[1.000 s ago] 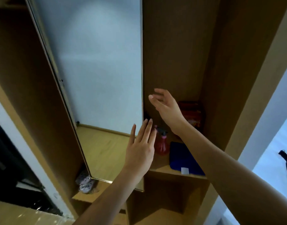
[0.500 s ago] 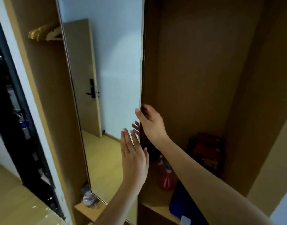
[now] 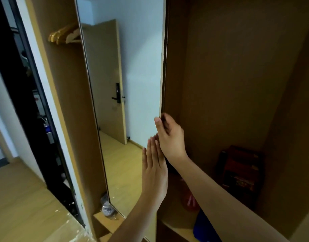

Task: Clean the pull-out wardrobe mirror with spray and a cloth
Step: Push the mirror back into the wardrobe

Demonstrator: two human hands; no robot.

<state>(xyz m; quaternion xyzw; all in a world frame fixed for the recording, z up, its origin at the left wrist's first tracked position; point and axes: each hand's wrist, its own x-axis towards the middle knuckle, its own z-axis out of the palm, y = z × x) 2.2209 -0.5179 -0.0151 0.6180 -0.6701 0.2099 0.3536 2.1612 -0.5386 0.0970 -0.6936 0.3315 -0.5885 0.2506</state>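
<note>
Below the fingers, on the wardrobe shelf (image 3: pixel 176 224), a red spray bottle (image 3: pixel 190 199) stands partly hidden behind the right forearm, with a blue cloth (image 3: pixel 202 227) beside it and a red box (image 3: pixel 241 172) further back. Wooden hangers (image 3: pixel 64 34) hang well above and to the left. The right hand (image 3: pixel 171 137) grips the mirror (image 3: pixel 131 84) by its right edge, thumb on the front, fingers curled behind. The left hand (image 3: pixel 154 170) is flat, fingers straight and together, just under the right hand at the same edge; whether it touches the glass cannot be told.
</note>
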